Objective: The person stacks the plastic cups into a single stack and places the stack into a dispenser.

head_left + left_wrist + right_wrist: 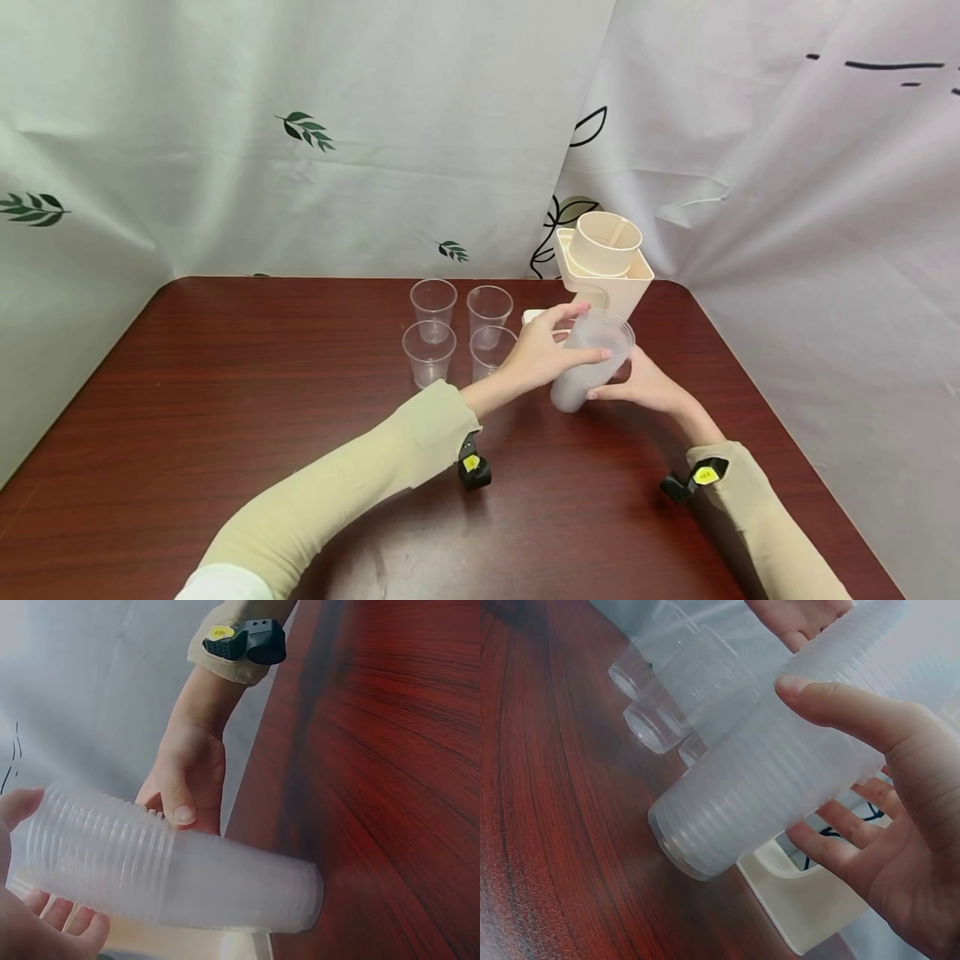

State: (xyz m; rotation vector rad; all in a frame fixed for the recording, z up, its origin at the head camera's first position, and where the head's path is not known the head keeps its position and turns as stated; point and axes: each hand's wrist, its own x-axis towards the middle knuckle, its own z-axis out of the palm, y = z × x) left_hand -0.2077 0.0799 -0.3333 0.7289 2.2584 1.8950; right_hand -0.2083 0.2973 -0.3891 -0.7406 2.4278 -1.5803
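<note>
A nested stack of clear plastic cups [576, 385] leans at a slant over the table, its lower end at or just above the wood. My left hand [542, 352] holds the rim end, thumb on one side and fingers on the other. Lower down, my right hand [651, 385] grips the stack's side; in the right wrist view its thumb [832, 705] lies across the ribbed cup rims. Directly behind the stack stands a cream cup dispenser [609, 279] with a round tube on top; its lower part is partly hidden by the hands and cups.
Several single clear cups [433, 333] stand upright in two rows left of the dispenser, one partly behind my left wrist. The dark red wooden table [225, 400] meets a pale patterned curtain [375, 167] at the back and sides.
</note>
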